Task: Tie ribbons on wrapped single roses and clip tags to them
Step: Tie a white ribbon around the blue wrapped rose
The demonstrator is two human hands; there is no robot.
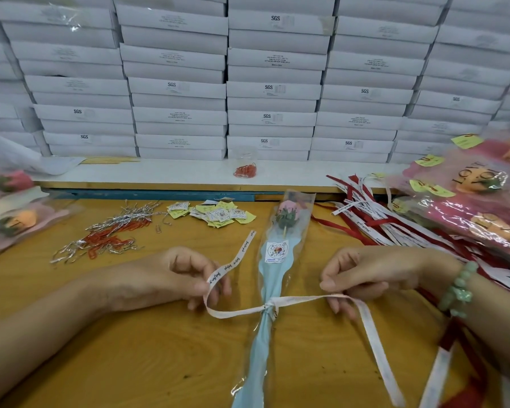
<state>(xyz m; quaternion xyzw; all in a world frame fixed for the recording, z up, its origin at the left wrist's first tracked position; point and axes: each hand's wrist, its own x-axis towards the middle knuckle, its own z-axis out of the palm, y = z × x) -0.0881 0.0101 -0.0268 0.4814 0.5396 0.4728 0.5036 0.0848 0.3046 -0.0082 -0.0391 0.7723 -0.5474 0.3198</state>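
Near the tabletop's front edge, a white printed ribbon (292, 301) knotted round the wrapped rose (273, 278) is pinched by left hand (171, 278) and right hand (374, 275); loops for the bow seemingly must be formed next.

Bright even light; edges warped, corners blurred.

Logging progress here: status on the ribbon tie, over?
Left hand pinches one end of white ribbon, right hand the other. Ribbon cinched round wrapped rose. Spare ribbons lie apart, right.
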